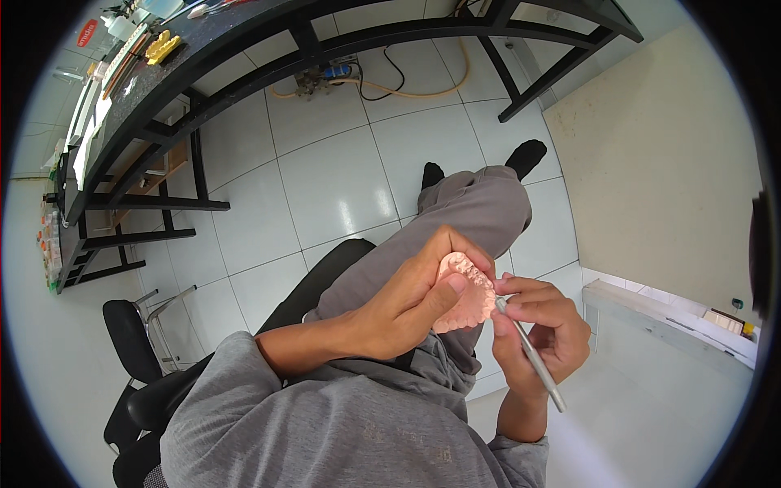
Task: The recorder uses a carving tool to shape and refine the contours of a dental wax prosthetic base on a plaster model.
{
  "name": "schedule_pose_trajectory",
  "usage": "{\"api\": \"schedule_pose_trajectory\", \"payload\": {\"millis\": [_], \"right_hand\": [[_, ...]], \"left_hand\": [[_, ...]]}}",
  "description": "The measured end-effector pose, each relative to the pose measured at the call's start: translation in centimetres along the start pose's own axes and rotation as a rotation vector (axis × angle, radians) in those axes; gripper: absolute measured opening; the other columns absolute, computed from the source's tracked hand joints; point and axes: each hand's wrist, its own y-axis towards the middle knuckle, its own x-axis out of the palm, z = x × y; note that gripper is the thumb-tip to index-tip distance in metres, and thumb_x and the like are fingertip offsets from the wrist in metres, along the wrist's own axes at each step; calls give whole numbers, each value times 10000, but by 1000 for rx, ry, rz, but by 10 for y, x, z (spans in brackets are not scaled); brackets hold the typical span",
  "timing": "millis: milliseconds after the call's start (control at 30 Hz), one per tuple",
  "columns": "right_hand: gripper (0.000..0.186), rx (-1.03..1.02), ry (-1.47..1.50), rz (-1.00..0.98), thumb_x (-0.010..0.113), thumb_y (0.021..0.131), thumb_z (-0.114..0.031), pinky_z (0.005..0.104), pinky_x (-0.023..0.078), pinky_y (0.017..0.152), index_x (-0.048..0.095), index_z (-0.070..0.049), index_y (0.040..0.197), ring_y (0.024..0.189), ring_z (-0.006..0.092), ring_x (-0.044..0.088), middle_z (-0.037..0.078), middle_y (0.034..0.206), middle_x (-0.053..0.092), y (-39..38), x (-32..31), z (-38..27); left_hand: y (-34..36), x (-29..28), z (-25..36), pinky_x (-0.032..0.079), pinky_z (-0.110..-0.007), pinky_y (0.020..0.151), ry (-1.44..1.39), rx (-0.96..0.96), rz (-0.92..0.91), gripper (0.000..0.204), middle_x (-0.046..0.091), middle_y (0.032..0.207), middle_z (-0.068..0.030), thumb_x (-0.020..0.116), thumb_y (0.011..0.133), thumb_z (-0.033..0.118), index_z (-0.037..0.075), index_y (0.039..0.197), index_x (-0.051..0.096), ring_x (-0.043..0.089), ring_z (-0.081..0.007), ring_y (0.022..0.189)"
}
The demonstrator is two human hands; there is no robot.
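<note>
My left hand (407,309) grips a pale pink dental cast (465,305), its thumb across the inner face and the row of moulded teeth showing along the rim. My right hand (545,325) is closed on a slim silver metal tool (529,350), held with its upper end against the cast's right edge and its handle slanting down to the right. The very tip is too small to make out. Both hands are close together above my lap.
A dark bench (130,81) runs along the left and top, holding a yellow model (163,47), bottles and tools. An empty black chair (130,342) stands at left. Hoses and a small machine (313,77) lie on the tiled floor. A pale panel (651,146) is at right.
</note>
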Motion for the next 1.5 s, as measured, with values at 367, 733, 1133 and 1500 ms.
{"api": "schedule_pose_trajectory", "payload": {"millis": [367,733,1133,1500], "right_hand": [[270,-167,-193,-103,805,585,51,378,587,763,646,-12,794,803,284,720,105,740,683,8,1,-4],[257,-221,-253,-102,796,605,67,422,595,820,670,-27,809,849,288,712,89,766,690,5,6,0],[204,-216,-281,-130,799,634,55,401,603,829,693,-15,793,852,271,713,95,784,692,2,6,14],[208,-203,-195,-147,798,678,41,392,592,792,669,-6,834,872,302,715,120,781,689,-3,3,23]], "left_hand": [[2,2,3,415,-330,913,133,63,4,276,528,1113,-155,367,1047,249,6,1175,391,531,-157,1008],[3,4,-3,425,-321,883,157,123,70,250,527,1101,-156,372,1047,227,14,1175,394,536,-151,969],[1,6,-12,415,-329,912,124,35,149,218,529,1095,-135,369,1053,217,21,1135,421,521,-150,1001],[-4,10,-25,426,-326,922,110,97,197,232,512,1142,-145,372,1052,213,22,1183,391,531,-162,1015]]}}
